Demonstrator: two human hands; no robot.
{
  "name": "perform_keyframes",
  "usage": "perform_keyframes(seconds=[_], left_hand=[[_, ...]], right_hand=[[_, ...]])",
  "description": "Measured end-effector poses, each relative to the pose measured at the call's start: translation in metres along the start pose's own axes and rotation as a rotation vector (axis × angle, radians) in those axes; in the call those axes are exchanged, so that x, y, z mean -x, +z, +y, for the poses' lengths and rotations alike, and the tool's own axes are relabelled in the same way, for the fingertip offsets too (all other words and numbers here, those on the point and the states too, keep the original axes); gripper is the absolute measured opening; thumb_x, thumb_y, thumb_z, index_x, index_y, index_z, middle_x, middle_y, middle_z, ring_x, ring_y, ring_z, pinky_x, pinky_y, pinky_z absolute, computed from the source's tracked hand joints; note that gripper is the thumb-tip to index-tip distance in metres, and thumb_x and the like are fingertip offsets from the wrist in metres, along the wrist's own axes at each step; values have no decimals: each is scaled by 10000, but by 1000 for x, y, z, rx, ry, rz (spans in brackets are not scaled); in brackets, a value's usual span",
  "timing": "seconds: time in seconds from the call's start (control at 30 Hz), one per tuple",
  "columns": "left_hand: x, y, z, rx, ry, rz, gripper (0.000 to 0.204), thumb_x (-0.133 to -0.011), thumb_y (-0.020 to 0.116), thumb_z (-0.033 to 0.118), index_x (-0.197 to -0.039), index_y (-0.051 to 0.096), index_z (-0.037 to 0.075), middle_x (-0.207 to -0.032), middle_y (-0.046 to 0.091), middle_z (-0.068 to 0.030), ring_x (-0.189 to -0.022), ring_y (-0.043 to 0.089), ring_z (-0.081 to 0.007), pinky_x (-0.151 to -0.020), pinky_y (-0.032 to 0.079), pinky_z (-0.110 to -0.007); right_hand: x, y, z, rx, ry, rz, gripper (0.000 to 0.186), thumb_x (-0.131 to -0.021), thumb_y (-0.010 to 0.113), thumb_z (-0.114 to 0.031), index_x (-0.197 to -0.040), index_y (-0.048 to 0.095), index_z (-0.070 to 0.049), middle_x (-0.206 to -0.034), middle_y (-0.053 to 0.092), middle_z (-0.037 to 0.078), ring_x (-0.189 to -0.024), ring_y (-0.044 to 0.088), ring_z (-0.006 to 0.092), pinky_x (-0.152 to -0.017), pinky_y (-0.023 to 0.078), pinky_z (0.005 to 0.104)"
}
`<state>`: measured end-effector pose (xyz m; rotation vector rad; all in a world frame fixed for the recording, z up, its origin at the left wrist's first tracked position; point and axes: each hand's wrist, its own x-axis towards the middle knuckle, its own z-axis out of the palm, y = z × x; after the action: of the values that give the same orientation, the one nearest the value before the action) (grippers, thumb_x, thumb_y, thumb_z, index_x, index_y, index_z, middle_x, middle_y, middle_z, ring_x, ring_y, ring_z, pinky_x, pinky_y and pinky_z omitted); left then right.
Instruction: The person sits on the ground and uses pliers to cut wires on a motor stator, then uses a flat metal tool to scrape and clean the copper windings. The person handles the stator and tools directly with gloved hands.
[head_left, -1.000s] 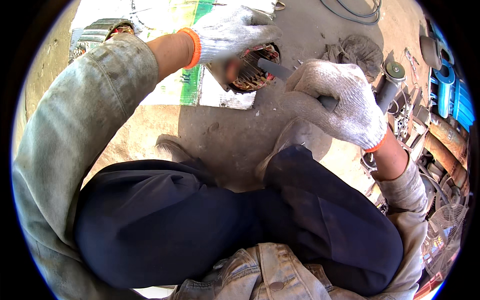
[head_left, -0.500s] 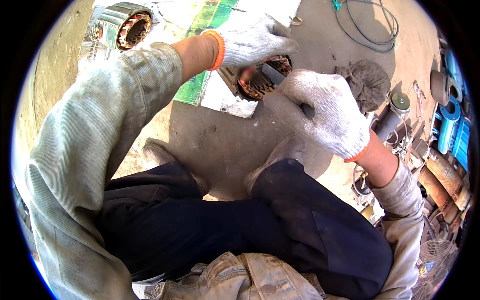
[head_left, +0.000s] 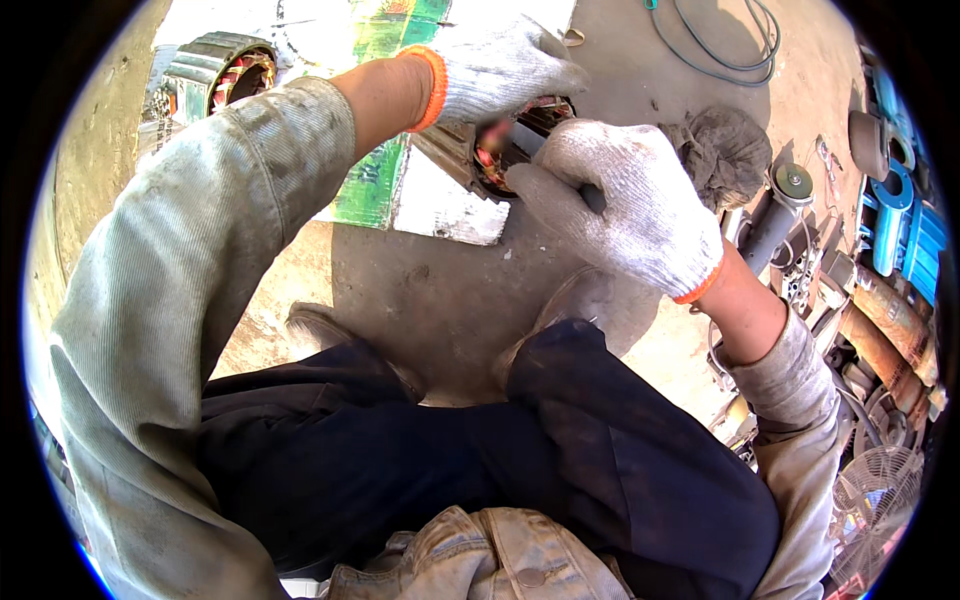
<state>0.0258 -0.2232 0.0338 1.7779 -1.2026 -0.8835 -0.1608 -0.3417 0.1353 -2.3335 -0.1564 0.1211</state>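
Upper centre: our left hand [head_left: 507, 72] over motor [head_left: 476, 160], grip unclear; right hand [head_left: 632, 200] grips bar [head_left: 525, 138]. Motor likely heavy, stiff; hold shell [head_left: 446, 154].

The dusty, sunlit floor [head_left: 812, 85] lies partly in shadow [head_left: 430, 290].

Compared with a second ago, the right hand [head_left: 630, 205] is sitting closer to the motor [head_left: 452, 158], its fingertips now reaching over the lower right of the round opening and covering more of it. Less of the front length of the grey strip [head_left: 593, 198] is showing between glove and motor. The view is shifting too: the second motor [head_left: 200, 72] is showing more of its open end beyond the left sleeve [head_left: 190, 260], more of the left shoe [head_left: 318, 325] is appearing, and the cable's green end [head_left: 650, 4] is peeking in.
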Motion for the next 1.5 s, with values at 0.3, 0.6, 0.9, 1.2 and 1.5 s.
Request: perform_keyframes(seconds=[0.3,0.6,0.9,1.2,1.5], left_hand=[[4,13,37,-185,-278,-106,366,-1058,632,122,-1385,769,209,-1256,786,-121,-1124,779,-303,-970,631,-426],[16,-14,29,28,-157,-76,450,-1059,646,410,-1135,810,-3,-1045,795,-263,-969,781,-388,-900,597,-464],[20,16,-5,-643,512,113,408,-1006,668,90,-1396,745,180,-1357,766,-111,-1203,751,-313,-1030,618,-407],[15,-3,23,-27,-194,-59,454,-1072,633,419,-1133,807,4,-1047,794,-258,-979,781,-398,-893,602,-464],[18,-11,34,-30,-203,-93,443,-1073,643,416,-1126,803,7,-1057,793,-255,-983,780,-392,-895,602,-455]], right_hand=[[-4,-6,-7,37,29,-97,265,-970,787,-193,-796,704,-13,-755,656,213,-721,688,438,-640,536,500],[-6,-6,4,-6,54,-79,275,-977,794,-210,-802,722,-11,-785,679,221,-713,694,435,-637,547,485],[-1,-7,-1,-16,73,-87,234,-953,820,-216,-836,742,-29,-768,679,217,-717,705,429,-647,557,489],[2,-1,1,-23,70,-70,242,-963,813,-239,-854,756,-30,-788,684,229,-727,708,432,-665,561,496],[8,-2,-2,-28,59,-91,218,-952,827,-185,-869,729,-10,-776,665,187,-687,672,396,-626,517,457]])
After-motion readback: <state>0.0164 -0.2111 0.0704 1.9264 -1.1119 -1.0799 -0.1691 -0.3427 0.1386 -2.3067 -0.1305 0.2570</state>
